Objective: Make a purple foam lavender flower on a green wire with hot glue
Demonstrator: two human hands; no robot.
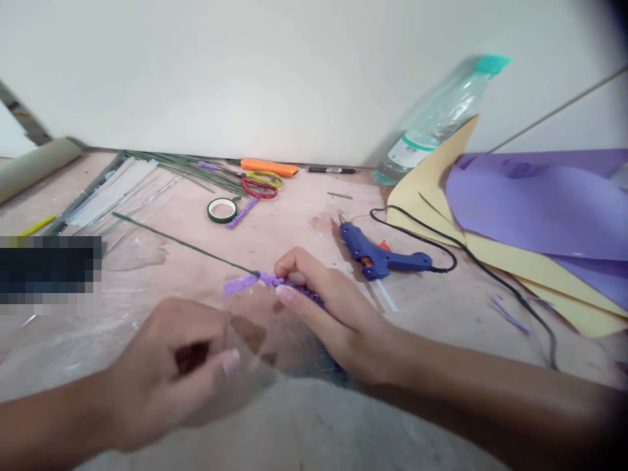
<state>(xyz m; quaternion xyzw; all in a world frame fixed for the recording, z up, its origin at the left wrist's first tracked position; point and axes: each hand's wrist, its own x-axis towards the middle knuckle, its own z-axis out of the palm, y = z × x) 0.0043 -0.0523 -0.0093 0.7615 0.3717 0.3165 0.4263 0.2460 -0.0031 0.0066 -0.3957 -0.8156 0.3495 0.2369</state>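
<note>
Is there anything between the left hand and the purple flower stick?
Nothing visible. The left hand hovers near the purple flower stick, with only bare table between them. The right hand already pinches the stick.

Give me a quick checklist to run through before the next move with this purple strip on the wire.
1. Right hand grips the purple strip: ok.
2. Green wire lies flat on the table, joined to the strip: ok.
3. Left hand free: cannot tell, blurred.
4. Glue gun apart from both hands: ok.
5. Glue gun hot: cannot tell.
6. Green tape and scissors lie behind the hands: ok.
</note>
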